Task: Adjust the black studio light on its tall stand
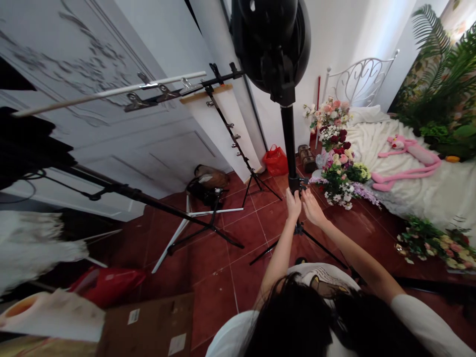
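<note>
A black light stand (288, 134) rises upright in front of me, with a large black studio light (273, 49) on top. My left hand (293, 204) is closed around its pole, just below the black locking collar. Close by on the right side, my right hand (313, 208) has its fingertips at the collar's tightening knob (303, 182). The fingers of both hands are partly hidden by the backs of the hands. Below them the stand's legs (323, 247) spread out on the floor.
Left of me, another black stand (159, 203) slants across, and a backdrop stand with clamps (238, 144) stands near the wall. A red bag (275, 160) lies behind. Flowers (340, 158) and a bed with a pink plush toy (416, 156) are right. A cardboard box (152, 325) sits lower left.
</note>
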Action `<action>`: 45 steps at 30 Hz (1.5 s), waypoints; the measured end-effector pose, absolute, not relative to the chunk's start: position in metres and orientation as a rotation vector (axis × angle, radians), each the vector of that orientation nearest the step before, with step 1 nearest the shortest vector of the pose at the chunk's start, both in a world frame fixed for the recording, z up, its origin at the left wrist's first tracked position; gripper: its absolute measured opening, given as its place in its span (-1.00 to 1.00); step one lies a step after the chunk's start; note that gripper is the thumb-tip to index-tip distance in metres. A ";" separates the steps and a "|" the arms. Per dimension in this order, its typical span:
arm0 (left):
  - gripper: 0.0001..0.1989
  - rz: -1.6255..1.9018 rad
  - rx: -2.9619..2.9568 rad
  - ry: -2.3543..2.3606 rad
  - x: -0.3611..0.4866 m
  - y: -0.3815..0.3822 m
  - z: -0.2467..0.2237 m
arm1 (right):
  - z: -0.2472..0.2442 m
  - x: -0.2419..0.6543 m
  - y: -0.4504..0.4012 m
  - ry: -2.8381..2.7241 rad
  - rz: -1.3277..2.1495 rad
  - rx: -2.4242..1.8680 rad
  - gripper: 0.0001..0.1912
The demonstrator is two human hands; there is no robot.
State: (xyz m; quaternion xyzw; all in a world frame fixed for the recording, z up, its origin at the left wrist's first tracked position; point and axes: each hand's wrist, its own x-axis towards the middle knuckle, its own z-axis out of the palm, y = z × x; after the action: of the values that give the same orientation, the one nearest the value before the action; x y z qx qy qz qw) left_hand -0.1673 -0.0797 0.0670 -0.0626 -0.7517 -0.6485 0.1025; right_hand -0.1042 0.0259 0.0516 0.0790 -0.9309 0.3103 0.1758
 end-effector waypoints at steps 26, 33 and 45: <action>-0.60 -1.901 -0.246 -2.207 -0.168 -0.079 0.068 | 0.087 -0.163 0.042 -2.341 1.416 -0.021 -0.49; -0.58 -1.899 -0.224 -2.217 -0.168 -0.078 0.074 | 0.080 -0.175 0.043 -2.245 1.554 -0.085 -0.56; -0.52 -1.779 -0.274 -2.281 -0.169 -0.080 0.076 | 0.110 -0.209 0.047 -2.674 1.400 -0.466 -0.91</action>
State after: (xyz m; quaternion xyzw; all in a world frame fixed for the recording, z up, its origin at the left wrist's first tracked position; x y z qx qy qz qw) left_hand -0.1687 -0.0799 0.0764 -0.0935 -0.7796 -0.6080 0.1175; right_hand -0.2092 0.0465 0.1100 -0.1523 -0.8747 0.4580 0.0439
